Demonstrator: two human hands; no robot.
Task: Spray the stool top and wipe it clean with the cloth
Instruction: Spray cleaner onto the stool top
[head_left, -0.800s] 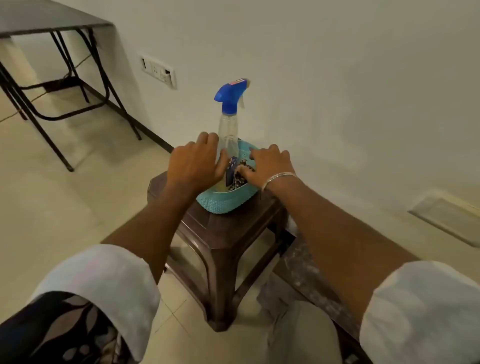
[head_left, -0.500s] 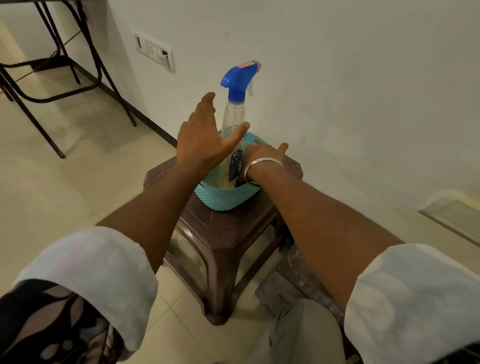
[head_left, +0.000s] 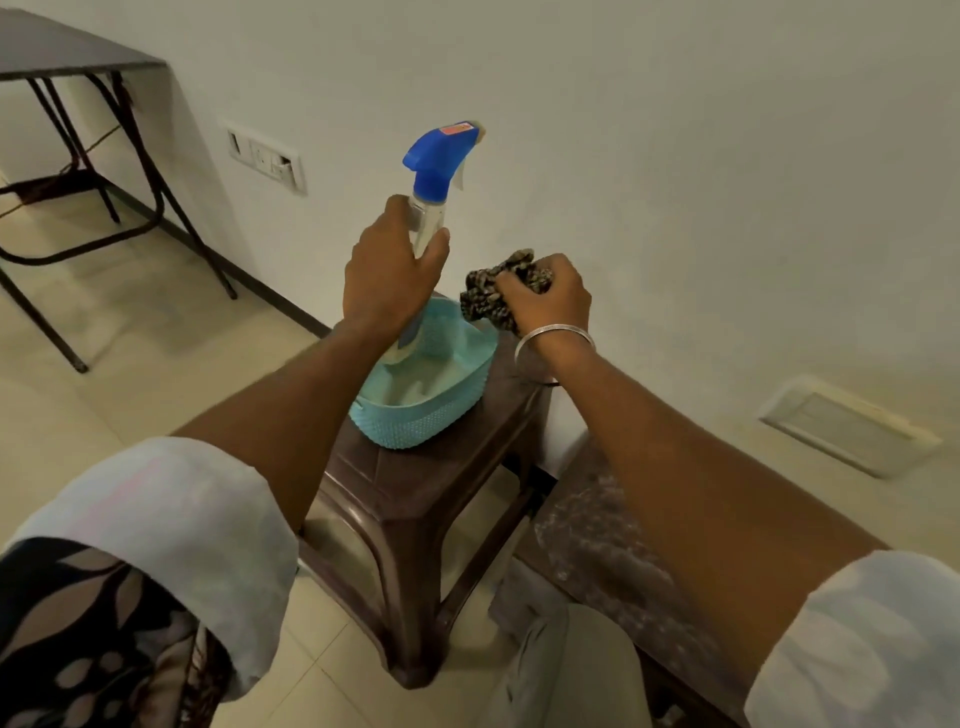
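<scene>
A clear spray bottle (head_left: 434, 171) with a blue trigger head is gripped around its body by my left hand (head_left: 389, 270), lifted partly out of a turquoise basket (head_left: 415, 421). My right hand (head_left: 545, 296) is closed on a crumpled dark patterned cloth (head_left: 493, 286), held above the basket's right rim. The basket sits on a brown plastic stool (head_left: 410, 488) near the wall. A second brown stool top (head_left: 587, 530), smeared with whitish dust, lies at the lower right, partly hidden under my right forearm.
A white wall rises right behind the stool, with a switch plate (head_left: 267, 161) on it. A dark folding table (head_left: 78, 62) with black metal legs stands at the far left. A pale floor vent (head_left: 847, 421) lies at the right. The floor is beige tile.
Both hands rose from the basket: the left closed around the spray bottle and lifted it, the right pulled the cloth out and up. The basket now shows a bare bottom.
</scene>
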